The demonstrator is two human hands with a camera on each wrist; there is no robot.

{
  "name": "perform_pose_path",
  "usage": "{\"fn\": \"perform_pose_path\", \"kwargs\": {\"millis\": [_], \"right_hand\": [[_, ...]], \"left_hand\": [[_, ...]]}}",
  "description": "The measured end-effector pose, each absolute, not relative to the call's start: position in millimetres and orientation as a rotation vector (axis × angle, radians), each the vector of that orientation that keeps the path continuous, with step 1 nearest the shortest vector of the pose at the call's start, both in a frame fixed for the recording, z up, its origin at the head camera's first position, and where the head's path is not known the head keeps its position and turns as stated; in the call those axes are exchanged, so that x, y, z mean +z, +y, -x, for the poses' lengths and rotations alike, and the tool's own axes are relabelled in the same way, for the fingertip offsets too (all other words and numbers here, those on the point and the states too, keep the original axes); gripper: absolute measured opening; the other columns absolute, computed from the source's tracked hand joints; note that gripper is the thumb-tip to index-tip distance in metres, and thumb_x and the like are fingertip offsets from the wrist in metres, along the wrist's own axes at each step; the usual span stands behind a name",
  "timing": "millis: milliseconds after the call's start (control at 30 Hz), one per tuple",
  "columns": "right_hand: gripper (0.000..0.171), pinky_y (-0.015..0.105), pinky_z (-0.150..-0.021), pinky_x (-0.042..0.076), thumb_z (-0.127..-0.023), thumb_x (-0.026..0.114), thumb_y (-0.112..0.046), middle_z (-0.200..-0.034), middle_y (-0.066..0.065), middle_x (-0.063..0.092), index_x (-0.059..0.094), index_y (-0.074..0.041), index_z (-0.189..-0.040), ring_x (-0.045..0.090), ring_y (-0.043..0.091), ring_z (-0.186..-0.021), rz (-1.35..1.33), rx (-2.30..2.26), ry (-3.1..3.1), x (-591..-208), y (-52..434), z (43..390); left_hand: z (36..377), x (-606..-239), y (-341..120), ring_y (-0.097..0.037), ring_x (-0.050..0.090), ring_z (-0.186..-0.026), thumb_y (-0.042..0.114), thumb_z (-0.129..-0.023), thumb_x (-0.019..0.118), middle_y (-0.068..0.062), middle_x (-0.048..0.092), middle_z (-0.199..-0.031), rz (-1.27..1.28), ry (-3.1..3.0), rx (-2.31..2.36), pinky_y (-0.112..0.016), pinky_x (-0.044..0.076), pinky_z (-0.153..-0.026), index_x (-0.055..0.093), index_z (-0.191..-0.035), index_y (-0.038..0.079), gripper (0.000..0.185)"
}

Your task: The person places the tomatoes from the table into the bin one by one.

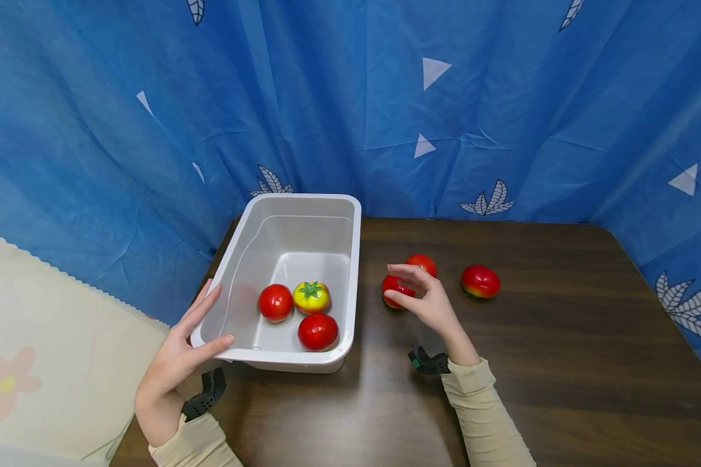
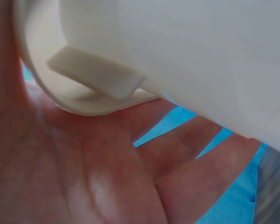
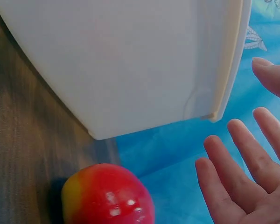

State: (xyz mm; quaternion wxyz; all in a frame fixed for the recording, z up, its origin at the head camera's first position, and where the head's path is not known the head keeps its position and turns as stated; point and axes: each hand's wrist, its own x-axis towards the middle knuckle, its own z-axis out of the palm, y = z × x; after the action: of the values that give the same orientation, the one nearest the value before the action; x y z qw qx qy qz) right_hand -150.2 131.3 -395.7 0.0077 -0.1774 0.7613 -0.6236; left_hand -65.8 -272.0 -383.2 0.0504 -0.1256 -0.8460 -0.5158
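My left hand (image 1: 178,350) rests on the near left corner of a light grey plastic bin (image 1: 358,259), its fingers over the left rim and thumb over the front rim. From below, the left wrist view shows its straight, spread fingers (image 2: 186,154) partly hidden by the bin. Inside the bin lie two red tomatoes (image 1: 276,303) and a yellow-and-red one (image 1: 311,298) with a green star-shaped top. Right of the bin, my right hand (image 1: 429,305) hovers at a glossy red tomato (image 1: 393,290), thumb and fingers spread apart. The right wrist view shows this hand (image 3: 252,172) holding nothing.
Another red tomato (image 1: 423,262) sits just behind my right hand, partly covered by it. Farther right, a red-and-yellow tomato (image 1: 480,281) lies on the dark wooden table (image 1: 561,363). A blue curtain (image 1: 339,117) hangs along the back edge.
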Motion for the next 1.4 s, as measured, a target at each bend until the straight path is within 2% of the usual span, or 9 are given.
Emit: {"fn": "perform_pose_path", "kwargs": {"millis": [67,167,267,433,600,767,967,1267,1400], "right_hand": [[0.045,0.056,-0.095,0.037,-0.084,0.068,-0.004,-0.128,0.018,0.054,0.053,0.002,-0.127,0.049,0.042,-0.117,0.551,-1.958,2.368,-398,131,151],[0.045,0.058,-0.096,0.035,-0.085,0.068,-0.004,-0.128,0.02,0.054,0.053,0.003,-0.127,0.048,0.043,-0.117,0.557,-1.967,2.359,-401,131,152],[0.044,0.058,-0.096,0.035,-0.085,0.067,-0.003,-0.127,0.022,0.053,0.053,0.004,-0.126,0.048,0.045,-0.116,0.559,-1.979,2.355,-404,132,153],[0.044,0.055,-0.096,0.037,-0.085,0.067,-0.003,-0.128,0.021,0.054,0.053,0.004,-0.126,0.048,0.043,-0.116,0.53,-1.981,2.365,-409,134,155],[0.044,0.058,-0.097,0.034,-0.085,0.067,-0.003,-0.128,0.023,0.053,0.053,0.006,-0.126,0.047,0.045,-0.117,0.491,-2.007,2.364,-414,136,157],[0.044,0.057,-0.097,0.034,-0.084,0.068,-0.004,-0.127,0.024,0.053,0.053,0.005,-0.125,0.047,0.045,-0.117,0.477,-2.017,2.397,-420,138,159],[0.045,0.055,-0.099,0.034,-0.084,0.068,-0.004,-0.128,0.023,0.053,0.053,0.005,-0.125,0.046,0.042,-0.119,0.444,-2.021,2.427,-426,140,162],[0.046,0.055,-0.096,0.037,-0.082,0.071,-0.006,-0.127,0.021,0.054,0.055,0.003,-0.124,0.047,0.04,-0.117,0.352,-1.916,2.563,-434,137,162],[0.047,0.054,-0.094,0.039,-0.081,0.073,-0.011,-0.128,0.019,0.054,0.056,-0.001,-0.124,0.047,0.039,-0.116,0.297,-1.84,2.634,-443,137,164]], "left_hand": [[66,-383,-272,-0.012,0.012,-0.14,-0.006,-0.077,0.071,0.0,0.013,-0.156,0.383,-2.573,-1.576,-0.019,0.021,-0.1,0.033,-0.147,0.013,0.082],[66,-383,-271,-0.013,0.011,-0.14,-0.007,-0.077,0.07,0.0,0.012,-0.156,0.389,-2.563,-1.601,-0.039,0.017,-0.107,0.033,-0.147,0.012,0.082],[67,-383,-271,-0.015,0.01,-0.14,-0.007,-0.077,0.07,0.001,0.012,-0.156,0.385,-2.552,-1.629,-0.061,0.012,-0.102,0.033,-0.147,0.012,0.082],[67,-383,-271,-0.016,0.01,-0.141,-0.007,-0.076,0.071,0.001,0.013,-0.156,0.381,-2.543,-1.638,-0.069,0.01,-0.098,0.033,-0.147,0.011,0.082],[67,-383,-271,-0.013,0.011,-0.14,-0.007,-0.076,0.07,0.001,0.013,-0.156,0.378,-2.549,-1.629,-0.064,0.011,-0.102,0.033,-0.147,0.011,0.082],[66,-384,-271,-0.011,0.01,-0.141,-0.005,-0.077,0.071,0.001,0.013,-0.156,0.382,-2.57,-1.584,-0.037,0.014,-0.107,0.033,-0.147,0.012,0.081],[66,-385,-272,-0.011,0.01,-0.141,-0.006,-0.077,0.071,0.001,0.014,-0.156,0.391,-2.569,-1.568,-0.026,0.015,-0.104,0.033,-0.147,0.012,0.082],[66,-385,-272,-0.01,0.01,-0.14,-0.006,-0.077,0.071,0.0,0.013,-0.156,0.387,-2.563,-1.599,-0.052,0.01,-0.106,0.033,-0.147,0.011,0.081],[67,-384,-272,-0.011,0.01,-0.14,-0.006,-0.077,0.071,0.0,0.012,-0.157,0.392,-2.57,-1.583,-0.038,0.014,-0.107,0.033,-0.147,0.011,0.081]]}}
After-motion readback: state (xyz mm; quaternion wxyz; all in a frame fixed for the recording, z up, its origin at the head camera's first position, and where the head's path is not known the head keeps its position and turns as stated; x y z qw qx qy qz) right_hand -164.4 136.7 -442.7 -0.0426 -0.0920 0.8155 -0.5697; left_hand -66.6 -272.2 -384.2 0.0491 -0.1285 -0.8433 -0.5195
